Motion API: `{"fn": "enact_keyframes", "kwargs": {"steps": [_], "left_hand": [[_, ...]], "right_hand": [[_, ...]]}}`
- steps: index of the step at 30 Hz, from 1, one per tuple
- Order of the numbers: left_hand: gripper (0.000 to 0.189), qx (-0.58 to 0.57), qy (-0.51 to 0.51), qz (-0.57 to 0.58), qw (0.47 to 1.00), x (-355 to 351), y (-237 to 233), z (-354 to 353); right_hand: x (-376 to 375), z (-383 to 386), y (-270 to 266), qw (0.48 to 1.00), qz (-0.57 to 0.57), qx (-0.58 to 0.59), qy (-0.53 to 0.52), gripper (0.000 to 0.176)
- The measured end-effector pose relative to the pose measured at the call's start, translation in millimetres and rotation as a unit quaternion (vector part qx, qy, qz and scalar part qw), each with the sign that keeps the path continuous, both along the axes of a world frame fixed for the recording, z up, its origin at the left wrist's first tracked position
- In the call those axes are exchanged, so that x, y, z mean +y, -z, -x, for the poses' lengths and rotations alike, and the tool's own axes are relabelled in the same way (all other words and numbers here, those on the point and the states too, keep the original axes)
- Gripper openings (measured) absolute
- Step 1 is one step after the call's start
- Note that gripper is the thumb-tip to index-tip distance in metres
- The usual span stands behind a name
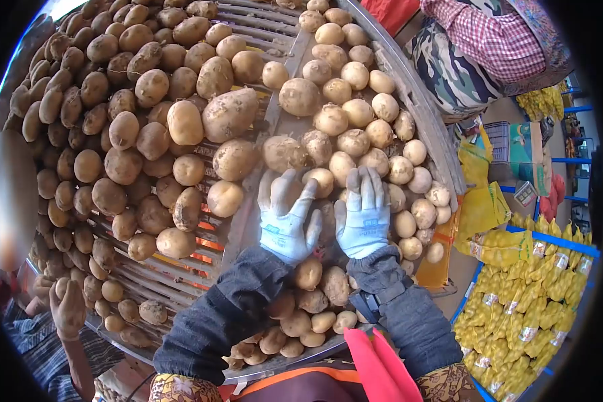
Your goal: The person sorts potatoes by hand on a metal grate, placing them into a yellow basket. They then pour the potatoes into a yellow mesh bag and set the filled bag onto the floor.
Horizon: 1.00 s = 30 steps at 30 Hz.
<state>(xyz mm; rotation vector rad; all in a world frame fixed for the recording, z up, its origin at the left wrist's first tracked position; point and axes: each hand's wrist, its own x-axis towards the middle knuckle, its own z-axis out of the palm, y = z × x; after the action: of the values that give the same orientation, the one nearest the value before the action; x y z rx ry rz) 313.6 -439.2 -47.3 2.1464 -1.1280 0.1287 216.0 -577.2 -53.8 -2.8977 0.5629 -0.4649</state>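
Observation:
My left hand (288, 218), in a pale blue work glove with soiled grey fingers, lies back-up over the potatoes. Its fingers are spread, and a small potato (284, 193) shows between them. A larger soil-covered potato (285, 153) lies just beyond its fingertips. Close by on the right, my right hand (364, 218) wears a matching glove. Its fingers stretch forward onto the potatoes, with the thumb apart, and a round potato (342, 165) lies just ahead. What is under both palms is hidden.
Potatoes (124, 164) cover the slatted rack (201, 264) on the left. A wooden side board (425, 117) bounds my potatoes. Another person's bare hand (68, 308) holds a potato at lower left. Filled yellow mesh bags (516, 315) stand at right; a person in camouflage trousers (452, 70) is at upper right.

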Motion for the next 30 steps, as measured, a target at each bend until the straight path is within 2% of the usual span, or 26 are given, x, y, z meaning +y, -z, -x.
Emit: {"fn": "enact_keyframes", "kwargs": {"steps": [14, 16, 17, 18, 19, 20, 21, 22, 24, 26, 28, 29, 30], "left_hand": [[0.056, -0.014, -0.011, -0.015, 1.000, -2.7, 1.8, -0.3], [0.057, -0.024, -0.014, -0.029, 0.999, -2.5, 1.7, 0.2], [0.059, -0.023, -0.022, -0.050, 0.998, -2.7, -0.1, 1.9], [0.059, -0.033, -0.024, -0.047, 0.998, -3.2, -10.1, 2.9], [0.060, -0.050, -0.029, -0.081, 0.995, -2.3, -22.0, 4.7], [0.062, -0.067, -0.037, -0.115, 0.990, -1.0, -32.4, 4.5], [0.066, -0.100, -0.017, -0.097, 0.990, 4.1, -41.8, -0.1], [0.067, -0.099, -0.020, -0.125, 0.987, 2.9, -58.1, -6.8], [0.066, -0.107, -0.081, -0.150, 0.980, -13.8, -71.8, -24.4], [0.068, -0.087, -0.146, -0.188, 0.967, -40.0, -68.8, -42.5], [0.070, -0.075, -0.156, -0.262, 0.949, -59.3, -56.2, -48.7], [0.073, -0.028, -0.132, -0.320, 0.938, -65.9, -53.4, -47.2], [0.075, -0.032, -0.134, -0.336, 0.932, -69.4, -51.4, -44.2]], "right_hand": [[-14.3, 0.4, 3.1, 0.999, -0.019, -0.023, -0.034, 0.064], [-16.3, 1.9, -5.7, 0.999, 0.006, -0.001, -0.051, 0.062], [-20.6, 3.6, -14.8, 0.996, -0.011, -0.050, -0.076, 0.051], [-30.6, 4.8, -19.1, 0.995, -0.008, -0.059, -0.077, 0.051], [-45.5, 7.8, -21.5, 0.977, -0.159, -0.102, -0.099, 0.045], [-59.9, 7.6, -24.1, 0.934, -0.306, -0.140, -0.123, 0.039], [-77.5, -6.1, -45.5, 0.952, -0.172, -0.229, -0.111, 0.033], [-100.9, -22.2, -51.3, 0.957, -0.132, -0.230, -0.116, 0.038], [-125.1, -67.6, -54.2, 0.971, -0.099, -0.202, -0.081, 0.050], [-134.6, -113.7, -50.3, 0.986, -0.084, -0.141, -0.042, 0.054], [-125.9, -142.5, -65.1, 0.995, -0.073, -0.064, -0.032, 0.058], [-122.5, -155.2, -69.7, 0.996, -0.071, 0.001, -0.061, 0.061], [-117.1, -165.4, -72.2, 0.991, -0.069, 0.069, -0.090, 0.064]]}}
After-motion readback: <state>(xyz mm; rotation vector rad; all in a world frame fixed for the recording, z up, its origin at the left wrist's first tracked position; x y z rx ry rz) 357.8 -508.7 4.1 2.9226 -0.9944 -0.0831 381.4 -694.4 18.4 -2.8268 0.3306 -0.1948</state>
